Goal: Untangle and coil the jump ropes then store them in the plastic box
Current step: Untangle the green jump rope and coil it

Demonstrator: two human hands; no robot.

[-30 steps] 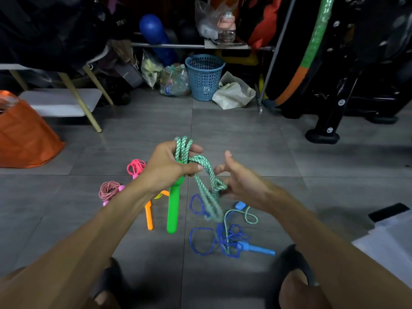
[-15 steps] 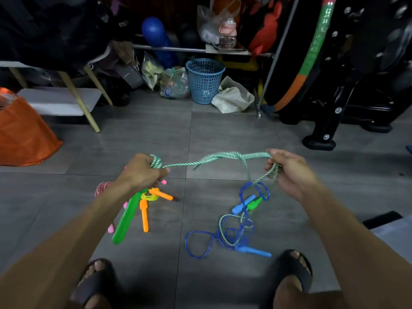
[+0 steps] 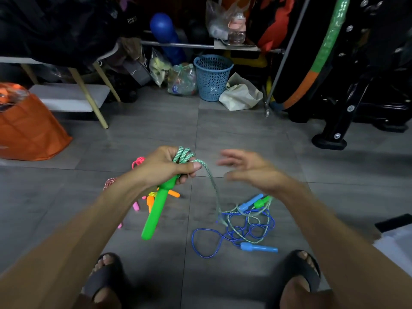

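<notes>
My left hand (image 3: 166, 167) grips the green handle (image 3: 156, 212) of the green-and-white jump rope, with several loops of its cord (image 3: 184, 153) gathered in the fist. One strand hangs from the fist down to the floor. There it tangles with a blue jump rope (image 3: 236, 236) with light blue handles (image 3: 258, 248). The second green handle (image 3: 262, 201) lies in that tangle. My right hand (image 3: 250, 170) hovers blurred beside the strand, fingers spread, holding nothing. Orange and pink ropes (image 3: 153, 198) lie under my left wrist. A white box edge (image 3: 396, 244) shows at the right.
An orange bag (image 3: 29, 128) sits at the left, with a white stool (image 3: 69, 97) behind it. A blue basket (image 3: 213, 76), plastic bags and black exercise equipment (image 3: 334, 130) line the back. My sandalled feet (image 3: 298, 277) are at the bottom.
My right hand let go of the stretched green rope and swung back toward the left hand. The loose strand dropped to the floor. My left hand rose with more loops in it.
</notes>
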